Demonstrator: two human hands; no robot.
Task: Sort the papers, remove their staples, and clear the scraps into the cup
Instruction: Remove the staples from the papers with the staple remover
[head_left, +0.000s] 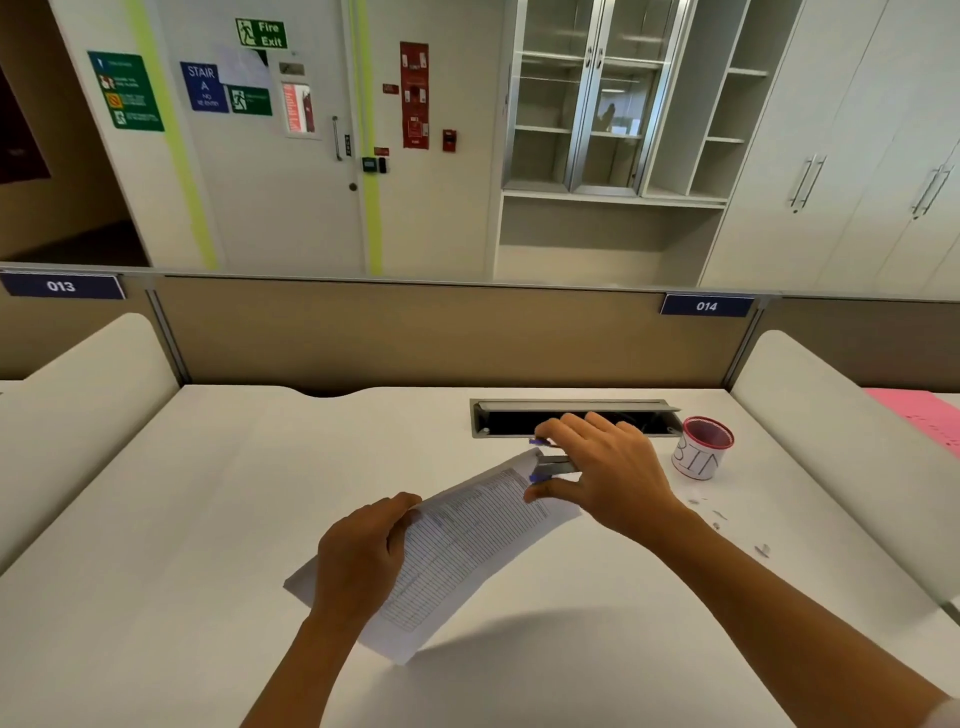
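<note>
A printed paper sheaf is lifted off the white desk, tilted up toward its far corner. My left hand grips its left edge, thumb on top. My right hand holds a blue and metal staple remover whose jaws meet the paper's far corner. The red-rimmed cup marked "BIN" stands upright just right of my right hand. Small metal and paper scraps lie scattered on the desk in front of the cup.
An open cable tray slot is set in the desk behind my right hand. Padded side dividers flank the desk, with a partition wall behind. Pink paper lies on the neighbouring desk at right.
</note>
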